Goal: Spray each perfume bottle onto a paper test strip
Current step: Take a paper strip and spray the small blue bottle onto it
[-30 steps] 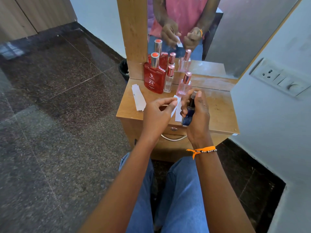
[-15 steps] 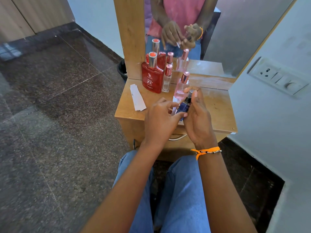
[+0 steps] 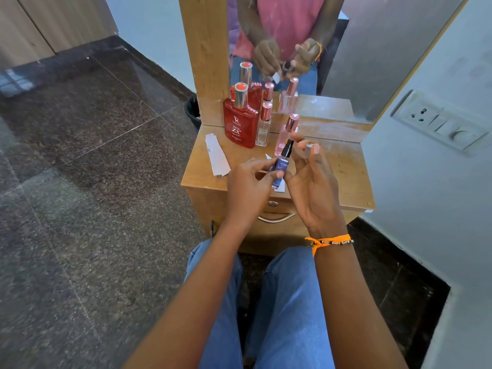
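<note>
wooden dresser (image 3: 340, 166) under a mirror, blue bottle (image 3: 281, 166) held at centre.
left hand (image 3: 250, 187) pinches the bottle; right hand (image 3: 311, 182) fingertips pinch its cap (image 3: 308, 149) at 2 o'clock. loose cap could drop.

4 perfume bottles (image 3: 241, 119), 2 hands (image 3: 249, 190), 1 stack of paper strips (image 3: 217, 157).

Both forearms are bare, with no sleeves reaching the wrists. The right wrist carries an orange thread band (image 3: 329, 240) knotted with loose ends, alongside a thin string of small dark and pale beads. Blue denim jeans (image 3: 287, 302) cover both legs. The fingernails are short and unpainted.
</note>
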Demonstrator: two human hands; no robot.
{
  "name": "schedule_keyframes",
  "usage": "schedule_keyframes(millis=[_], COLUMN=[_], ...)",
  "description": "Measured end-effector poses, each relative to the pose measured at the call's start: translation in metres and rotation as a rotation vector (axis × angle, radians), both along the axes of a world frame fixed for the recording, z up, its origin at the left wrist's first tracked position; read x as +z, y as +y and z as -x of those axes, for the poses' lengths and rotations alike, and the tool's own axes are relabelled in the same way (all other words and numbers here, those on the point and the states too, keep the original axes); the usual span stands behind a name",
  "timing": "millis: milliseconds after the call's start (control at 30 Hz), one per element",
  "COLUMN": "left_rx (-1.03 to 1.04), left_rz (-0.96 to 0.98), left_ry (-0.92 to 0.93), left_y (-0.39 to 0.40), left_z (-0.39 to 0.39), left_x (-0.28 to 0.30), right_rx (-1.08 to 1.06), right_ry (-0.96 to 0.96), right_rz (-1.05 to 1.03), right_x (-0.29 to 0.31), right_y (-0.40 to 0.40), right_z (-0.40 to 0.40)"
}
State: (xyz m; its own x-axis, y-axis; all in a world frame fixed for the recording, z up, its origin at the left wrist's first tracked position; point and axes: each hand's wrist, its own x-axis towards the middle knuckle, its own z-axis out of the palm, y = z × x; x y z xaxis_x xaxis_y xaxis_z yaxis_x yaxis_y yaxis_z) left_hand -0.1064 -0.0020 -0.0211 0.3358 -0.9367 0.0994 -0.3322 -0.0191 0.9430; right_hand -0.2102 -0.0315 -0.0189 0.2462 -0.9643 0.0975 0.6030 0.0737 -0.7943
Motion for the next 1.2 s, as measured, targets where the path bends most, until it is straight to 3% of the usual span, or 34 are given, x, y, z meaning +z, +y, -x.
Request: schedule_keyframes(millis=[133, 300, 400, 533, 633, 767, 1000, 1100, 1200], left_rx=[0.019, 0.025, 0.043, 0.072, 0.083, 0.004, 0.021, -0.007, -0.034], left_rz=[-0.086, -0.065, -0.046, 0.006, 0.058, 0.051, -0.002, -0.055, -0.102], left_ry=[0.172, 0.182, 0.173, 0.124, 0.075, 0.043, 0.176, 0.270, 0.389], left_y=[-0.001, 0.000, -0.001, 0.000, 0.001, 0.001, -0.001, -0.004, -0.007], left_z=[-0.002, -0.001, 0.001, 0.004, 0.005, 0.005, -0.002, -0.003, -0.003], left_x=[0.000, 0.001, 0.003, 0.007, 0.008, 0.009, 0.009, 0.009, 0.009], right_rx=[-0.125, -0.217, -0.206, -0.200, -0.233, -0.221, -0.143, -0.159, -0.267], right_ry=[-0.015, 0.021, 0.167, 0.487, 0.645, 0.615, 0.448, 0.551, 0.882], right_rz=[-0.162, -0.428, -0.334, -0.040, 0.018, -0.023, -0.076, -0.019, 0.162], right_x=[0.004, 0.004, 0.007, 0.000, -0.002, -0.002, -0.004, -0.008, -0.017], right_y=[-0.002, -0.003, 0.003, 0.004, 0.002, 0.001, 0.003, 0.003, -0.003], right_z=[0.001, 0.004, 0.003, 0.001, 0.002, 0.007, 0.012, 0.014, 0.018])
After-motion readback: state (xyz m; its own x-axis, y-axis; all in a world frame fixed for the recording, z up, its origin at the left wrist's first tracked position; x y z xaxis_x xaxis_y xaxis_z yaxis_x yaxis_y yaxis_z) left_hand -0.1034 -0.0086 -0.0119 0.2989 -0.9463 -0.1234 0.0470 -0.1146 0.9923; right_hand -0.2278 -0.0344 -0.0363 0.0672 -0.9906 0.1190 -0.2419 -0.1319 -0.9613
